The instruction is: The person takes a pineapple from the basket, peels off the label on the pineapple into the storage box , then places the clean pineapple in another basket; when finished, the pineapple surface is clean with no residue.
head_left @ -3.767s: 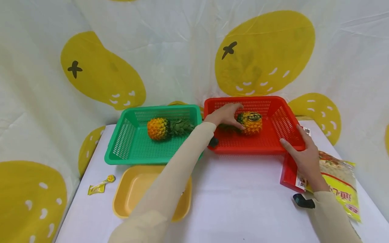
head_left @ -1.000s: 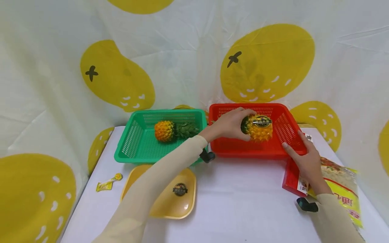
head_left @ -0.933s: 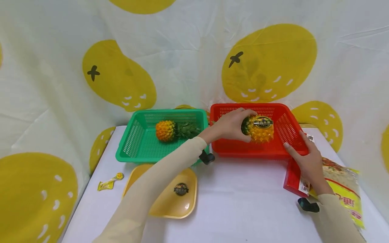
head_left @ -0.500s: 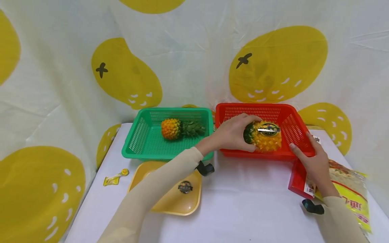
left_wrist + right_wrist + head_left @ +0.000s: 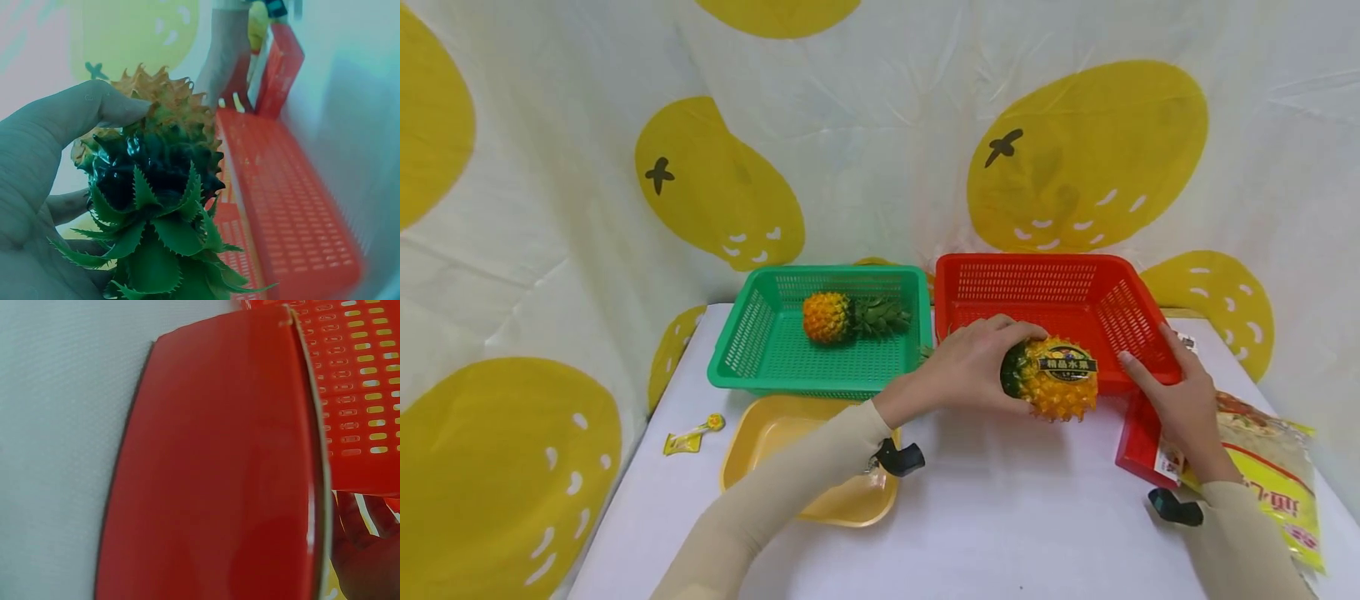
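My left hand (image 5: 973, 362) grips a pineapple (image 5: 1067, 379) with a dark label on its yellow side, held in front of the red basket (image 5: 1033, 260). In the left wrist view its green crown (image 5: 156, 250) faces the camera, with the thumb laid along the fruit. My right hand (image 5: 1183, 404) holds the red basket's front right corner, thumb at the front rim and fingers along the right side. Another pineapple (image 5: 827, 317) lies on its side in the green basket (image 5: 820, 387) to the left.
A flat red box (image 5: 1138, 442) lies beneath my right hand, beside a yellow food packet (image 5: 1270, 475). A shallow yellow tray (image 5: 752, 425) sits before the green basket, partly behind my left sleeve. A lollipop (image 5: 711, 423) and a small yellow packet (image 5: 682, 443) lie left of it.
My left hand has lifted the labelled pineapple out of the red basket and brought it forward over the front rim. My right hand stays at the basket's corner.
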`<state>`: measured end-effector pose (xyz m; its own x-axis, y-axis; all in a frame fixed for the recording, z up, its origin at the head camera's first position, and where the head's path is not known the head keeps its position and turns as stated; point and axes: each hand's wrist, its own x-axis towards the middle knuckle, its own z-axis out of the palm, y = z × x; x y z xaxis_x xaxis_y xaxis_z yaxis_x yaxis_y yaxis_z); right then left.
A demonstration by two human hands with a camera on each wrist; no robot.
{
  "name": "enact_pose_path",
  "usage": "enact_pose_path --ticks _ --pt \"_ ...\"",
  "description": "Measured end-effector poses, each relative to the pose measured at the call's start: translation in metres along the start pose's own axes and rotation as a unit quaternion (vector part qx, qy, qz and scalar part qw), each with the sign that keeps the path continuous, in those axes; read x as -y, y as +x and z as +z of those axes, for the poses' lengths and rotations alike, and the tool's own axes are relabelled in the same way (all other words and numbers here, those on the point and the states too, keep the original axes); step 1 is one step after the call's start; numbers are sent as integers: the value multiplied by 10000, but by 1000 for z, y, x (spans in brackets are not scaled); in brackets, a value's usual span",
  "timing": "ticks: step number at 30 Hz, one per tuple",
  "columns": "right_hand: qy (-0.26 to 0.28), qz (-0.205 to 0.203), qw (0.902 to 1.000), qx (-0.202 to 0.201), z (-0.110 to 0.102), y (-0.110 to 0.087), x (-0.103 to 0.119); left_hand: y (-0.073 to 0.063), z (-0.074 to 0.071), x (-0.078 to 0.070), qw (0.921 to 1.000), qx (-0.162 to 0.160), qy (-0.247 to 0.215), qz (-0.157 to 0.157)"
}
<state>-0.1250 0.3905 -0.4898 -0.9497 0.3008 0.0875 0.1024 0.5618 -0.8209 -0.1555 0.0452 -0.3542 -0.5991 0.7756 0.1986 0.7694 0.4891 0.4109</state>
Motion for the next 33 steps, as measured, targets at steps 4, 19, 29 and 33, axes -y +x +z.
enact_pose_path --ticks 4,19,29,33 --pt "-7 -21 10000 -74 -3 1 0 -4 4 -7 9998 172 -53 42" --pt "137 12 9999 -4 3 -3 -3 -31 38 -11 9995 302 -23 62" --pt "85 -34 9999 -65 2 -1 -6 -42 61 -19 9985 521 54 131" --pt "123 19 9999 -27 2 -1 -5 -48 74 -13 9985 479 268 66"
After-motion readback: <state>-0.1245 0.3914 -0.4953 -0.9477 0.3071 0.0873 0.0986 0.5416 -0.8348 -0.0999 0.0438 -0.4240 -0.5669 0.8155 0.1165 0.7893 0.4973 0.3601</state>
